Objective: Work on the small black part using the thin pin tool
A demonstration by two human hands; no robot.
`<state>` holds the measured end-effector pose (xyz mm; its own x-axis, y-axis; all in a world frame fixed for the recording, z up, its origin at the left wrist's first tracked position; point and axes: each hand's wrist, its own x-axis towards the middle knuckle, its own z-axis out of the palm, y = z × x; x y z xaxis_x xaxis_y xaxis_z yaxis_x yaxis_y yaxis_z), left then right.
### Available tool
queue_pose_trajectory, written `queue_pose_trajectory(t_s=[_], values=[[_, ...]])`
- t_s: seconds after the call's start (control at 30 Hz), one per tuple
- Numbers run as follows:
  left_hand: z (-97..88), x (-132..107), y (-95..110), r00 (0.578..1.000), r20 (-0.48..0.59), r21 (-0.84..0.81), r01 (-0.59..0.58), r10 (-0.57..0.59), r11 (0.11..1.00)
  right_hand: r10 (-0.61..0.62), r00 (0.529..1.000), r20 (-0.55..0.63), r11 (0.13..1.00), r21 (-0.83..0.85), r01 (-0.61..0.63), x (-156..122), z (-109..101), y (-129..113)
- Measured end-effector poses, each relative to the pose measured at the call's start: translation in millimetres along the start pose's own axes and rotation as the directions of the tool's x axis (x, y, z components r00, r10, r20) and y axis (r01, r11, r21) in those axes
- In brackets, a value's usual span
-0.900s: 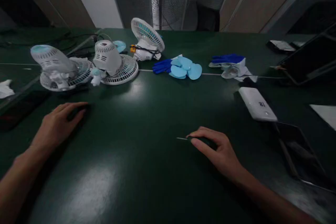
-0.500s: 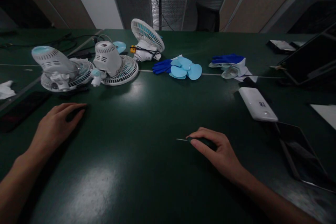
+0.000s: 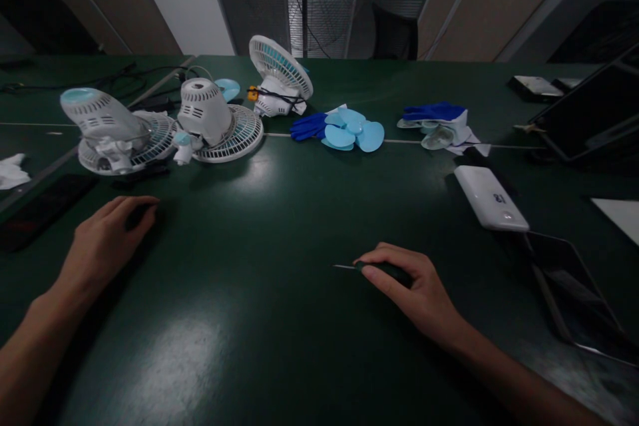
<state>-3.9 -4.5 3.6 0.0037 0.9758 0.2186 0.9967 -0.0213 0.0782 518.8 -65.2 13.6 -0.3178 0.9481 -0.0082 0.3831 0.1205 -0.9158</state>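
My right hand (image 3: 417,289) is closed round the dark handle of a screwdriver (image 3: 345,267). Its thin metal shaft points left, low over the green table (image 3: 259,339). Most of the handle is hidden by my fingers. On the left, my left hand (image 3: 107,236) rests on the table with loosely curved fingers. A small dark gap separates thumb and forefinger, and I see nothing held there. Just beyond that hand lies a white desk fan (image 3: 104,123), face down on its grille. A second white fan (image 3: 207,110) lies beside it.
A third fan (image 3: 279,76) leans at the back. Light-blue fan blades (image 3: 353,130) lie by a blue glove (image 3: 307,125). More gloves (image 3: 439,121) are at back right. A white device (image 3: 490,198) and a dark tablet (image 3: 574,286) lie right; a black phone-like slab (image 3: 44,210) lies left.
My left hand has shifted slightly, its fingertips drawing back a little to the left. My right hand and the screwdriver stay in the same place.
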Motion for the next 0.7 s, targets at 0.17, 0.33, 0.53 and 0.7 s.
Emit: queue_pose_trajectory(t_s=[0.17, 0.33, 0.53, 0.7], values=[[3.4, 3.5, 2.3, 1.000, -0.025, -0.003, -0.007, 0.007, 1.000, 0.003, 1.000, -0.003, 1.000, -0.007, -0.003, 0.3, 0.3, 0.6], [4.1, 7.4, 7.5, 0.999, 0.019, 0.007, 0.027, -0.027, 1.000, 0.001, 1.000, 0.008, 1.000, -0.005, -0.001, 0.1, 0.1, 2.2], [6.2, 6.9, 7.0, 1.000, 0.019, -0.018, 0.019, -0.019, 1.000, 0.002, 1.000, 0.007, 1.000, -0.011, -0.002, 0.5, -0.1, 1.6], [3.3, 7.1, 8.4, 0.998, 0.044, -0.046, 0.049, -0.047, 0.998, 0.007, 1.000, 0.022, 1.000, -0.011, -0.007, 0.0, -0.7, 1.1]])
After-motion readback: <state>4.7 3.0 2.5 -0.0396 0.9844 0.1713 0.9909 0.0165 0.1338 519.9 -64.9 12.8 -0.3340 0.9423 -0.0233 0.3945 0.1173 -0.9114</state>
